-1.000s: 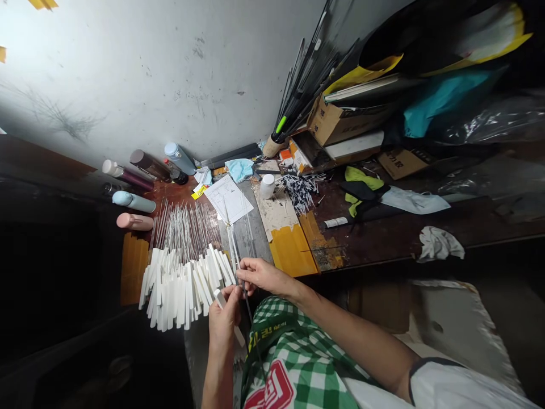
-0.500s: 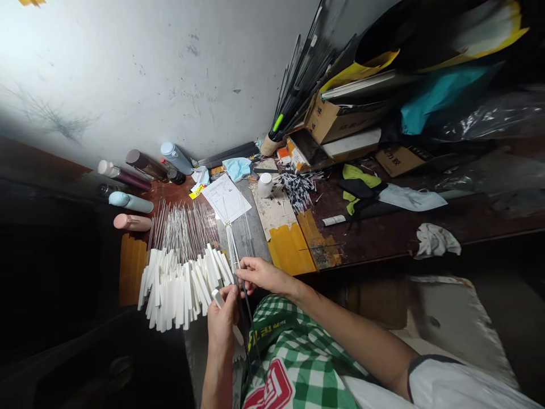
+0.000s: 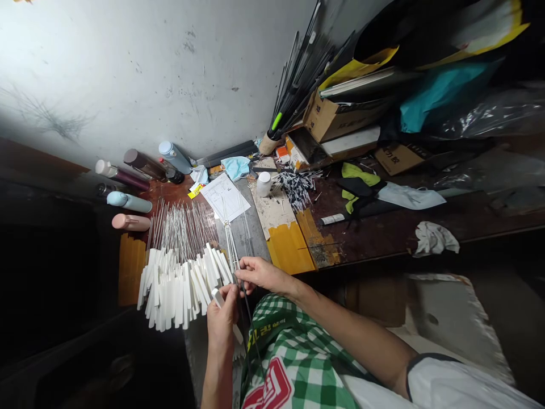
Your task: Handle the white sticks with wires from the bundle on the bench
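The dark brown wooden workbench [image 3: 383, 233] is cluttered. On it lie white flat sticks on thin wires [image 3: 179, 278], a printed paper sheet [image 3: 225, 197] and a crumpled white rag [image 3: 434, 238].

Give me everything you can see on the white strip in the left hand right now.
The white strip is a flat, narrow, matte piece, plastic or foam by its look, like those fanned out in the pile of white strips beside it. The left hand grips it around the middle, so both ends stick out, one up-left and one down-right. It is tilted, held above the person's lap at the bench edge. The right hand pinches a thin dark rod just beside it; whether rod and strip touch cannot be told.
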`<act>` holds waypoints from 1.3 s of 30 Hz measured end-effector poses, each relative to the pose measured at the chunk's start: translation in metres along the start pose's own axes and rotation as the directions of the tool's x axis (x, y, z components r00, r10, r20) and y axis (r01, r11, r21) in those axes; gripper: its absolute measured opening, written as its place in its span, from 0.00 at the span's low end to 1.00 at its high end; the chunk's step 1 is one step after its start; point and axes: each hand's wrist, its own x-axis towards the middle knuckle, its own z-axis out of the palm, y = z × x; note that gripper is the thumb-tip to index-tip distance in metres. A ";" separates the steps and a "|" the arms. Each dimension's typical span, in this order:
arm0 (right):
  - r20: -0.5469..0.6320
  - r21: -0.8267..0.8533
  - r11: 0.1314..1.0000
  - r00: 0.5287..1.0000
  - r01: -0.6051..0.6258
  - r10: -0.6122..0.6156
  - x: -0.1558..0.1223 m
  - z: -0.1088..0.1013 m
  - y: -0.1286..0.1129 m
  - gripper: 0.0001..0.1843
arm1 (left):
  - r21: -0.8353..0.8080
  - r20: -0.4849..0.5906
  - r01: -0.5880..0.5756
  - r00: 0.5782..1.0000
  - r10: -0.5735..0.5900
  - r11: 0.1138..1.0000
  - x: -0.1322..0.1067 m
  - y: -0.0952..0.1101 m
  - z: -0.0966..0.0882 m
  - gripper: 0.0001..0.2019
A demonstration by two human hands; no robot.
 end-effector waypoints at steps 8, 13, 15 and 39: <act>-0.020 -0.003 1.000 0.999 -0.028 0.028 0.000 0.000 0.002 0.05 | 0.046 0.007 0.002 1.000 -0.002 0.999 0.002 -0.008 -0.003 0.31; -0.007 -0.009 0.999 0.999 -0.041 0.041 -0.004 0.003 -0.005 0.05 | 0.051 0.049 -0.015 0.999 0.013 0.999 0.001 -0.008 -0.002 0.29; -0.013 -0.014 0.999 0.999 -0.043 0.042 -0.006 0.004 -0.008 0.07 | 0.053 0.054 -0.016 0.998 0.014 0.998 0.000 -0.007 -0.001 0.30; -0.021 -0.010 0.998 0.998 -0.061 0.061 -0.003 0.001 0.001 0.08 | 0.040 0.048 -0.022 0.999 0.020 0.999 0.001 -0.013 -0.003 0.29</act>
